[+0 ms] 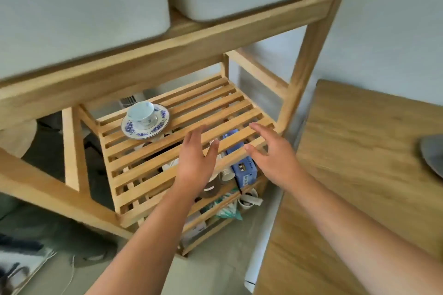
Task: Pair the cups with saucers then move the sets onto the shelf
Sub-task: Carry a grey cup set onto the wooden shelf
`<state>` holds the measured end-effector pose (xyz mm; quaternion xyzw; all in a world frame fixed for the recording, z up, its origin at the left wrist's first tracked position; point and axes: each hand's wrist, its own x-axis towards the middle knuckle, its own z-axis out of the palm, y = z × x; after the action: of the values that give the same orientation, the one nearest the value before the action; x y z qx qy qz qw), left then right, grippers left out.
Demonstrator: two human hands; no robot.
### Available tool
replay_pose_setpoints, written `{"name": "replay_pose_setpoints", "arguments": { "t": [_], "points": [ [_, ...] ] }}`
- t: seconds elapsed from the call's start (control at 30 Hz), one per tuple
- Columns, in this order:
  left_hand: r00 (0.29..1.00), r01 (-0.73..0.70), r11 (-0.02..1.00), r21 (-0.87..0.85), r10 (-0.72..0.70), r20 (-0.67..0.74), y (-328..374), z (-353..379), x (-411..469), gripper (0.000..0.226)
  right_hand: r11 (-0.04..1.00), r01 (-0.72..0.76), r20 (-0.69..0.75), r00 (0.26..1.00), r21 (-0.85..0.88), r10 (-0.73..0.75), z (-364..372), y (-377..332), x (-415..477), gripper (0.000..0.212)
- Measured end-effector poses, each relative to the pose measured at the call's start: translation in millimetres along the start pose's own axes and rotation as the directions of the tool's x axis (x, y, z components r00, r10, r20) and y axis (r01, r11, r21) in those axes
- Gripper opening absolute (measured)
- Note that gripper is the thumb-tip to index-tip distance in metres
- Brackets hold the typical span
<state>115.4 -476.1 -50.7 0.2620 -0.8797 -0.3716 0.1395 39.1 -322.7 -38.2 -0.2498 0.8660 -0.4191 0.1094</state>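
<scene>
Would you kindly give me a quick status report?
Both hands, left and right, open, empty. One cup on saucer sits on slatted shelf. Nothing in the way.
</scene>
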Motion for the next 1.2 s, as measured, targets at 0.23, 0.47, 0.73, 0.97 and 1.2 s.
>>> {"name": "replay_pose_setpoints", "arguments": {
  "t": [0.23,0.47,0.73,0.97,1.2],
  "points": [
    [0.893,-0.301,0.946,-0.118,0.323,0.313,106.1,83.3,-17.9,0.048,0.963,-0.265,-0.369,0.891,0.050,0.265,-98.9,41.7,-85.5,0.046],
    [0.714,-0.331,0.910,-0.250,0.415,0.565,196.8,162.1,-49.5,0.044,0.891,-0.414,-0.590,0.679,0.183,0.437,-195.2,89.9,-157.2,0.029],
    [0.693,-0.160,0.967,-0.198,0.253,0.675,258.7,235.4,-50.4,0.047,0.789,-0.527,-0.544,0.581,0.315,0.605,-294.9,164.7,-157.6,0.023],
    [0.800,-0.013,0.997,-0.082,0.059,0.597,270.4,292.0,-34.0,0.053,0.717,-0.656,-0.392,0.610,0.237,0.688,-329.0,250.3,-109.3,0.017],
    [0.826,0.044,0.991,-0.126,0.035,0.562,267.5,324.7,-24.8,0.016,0.635,-0.700,-0.229,0.593,0.327,0.772,-325.8,285.9,-86.6,0.006]
  ]
}}
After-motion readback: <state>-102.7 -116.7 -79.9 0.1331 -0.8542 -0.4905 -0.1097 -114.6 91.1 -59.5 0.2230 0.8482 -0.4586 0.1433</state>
